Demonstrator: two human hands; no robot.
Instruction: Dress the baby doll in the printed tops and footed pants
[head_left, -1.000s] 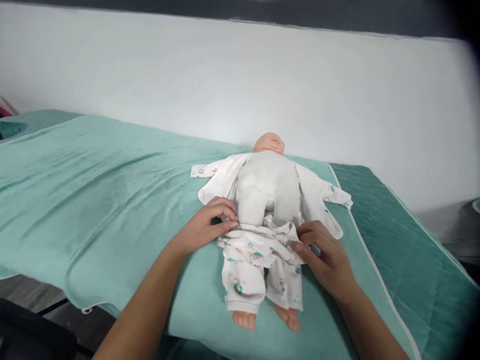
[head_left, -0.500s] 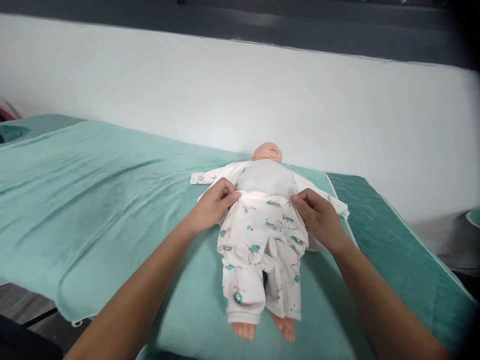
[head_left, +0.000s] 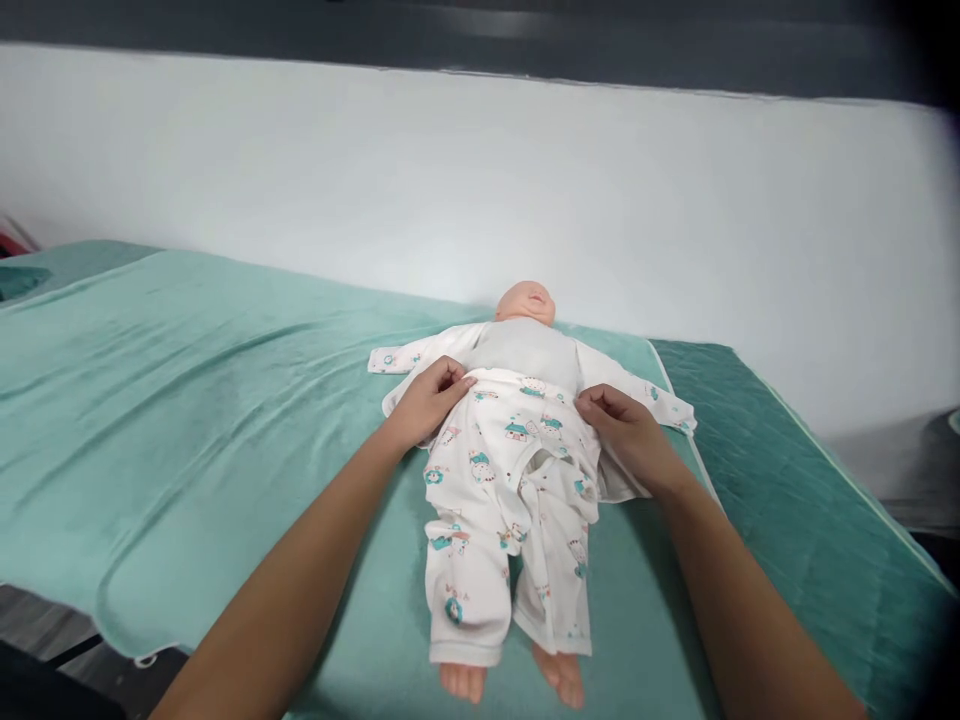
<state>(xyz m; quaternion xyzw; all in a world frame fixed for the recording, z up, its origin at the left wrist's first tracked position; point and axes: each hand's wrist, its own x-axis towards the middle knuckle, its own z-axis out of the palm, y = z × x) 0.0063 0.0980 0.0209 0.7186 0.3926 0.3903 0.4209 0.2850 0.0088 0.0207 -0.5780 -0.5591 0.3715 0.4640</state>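
A baby doll [head_left: 525, 303] lies on its back, feet toward me, arms spread in white printed sleeves. White baby pants [head_left: 499, 430] with teal and pink prints cover its legs up to the waist; both feet [head_left: 461, 682] stick out of the cuffs. My left hand [head_left: 431, 398] pinches the waistband at the doll's left-hand side in view. On the other side, my right hand [head_left: 619, 425] pinches the waistband near the hip. Grey-white cloth [head_left: 525, 347] covers the belly above the pants. A printed jacket [head_left: 431, 352] lies open under the torso.
A light green blanket [head_left: 210, 420] spreads beneath the doll and far to the left. A darker green quilted cover [head_left: 795, 480] shows at the right. Behind stands a white wall [head_left: 480, 180] with a dark band along its top.
The pants' waistband sits slightly higher and the fabric over the legs is straighter. Both hands keep their hold at the waist. The whole view has shifted slightly.
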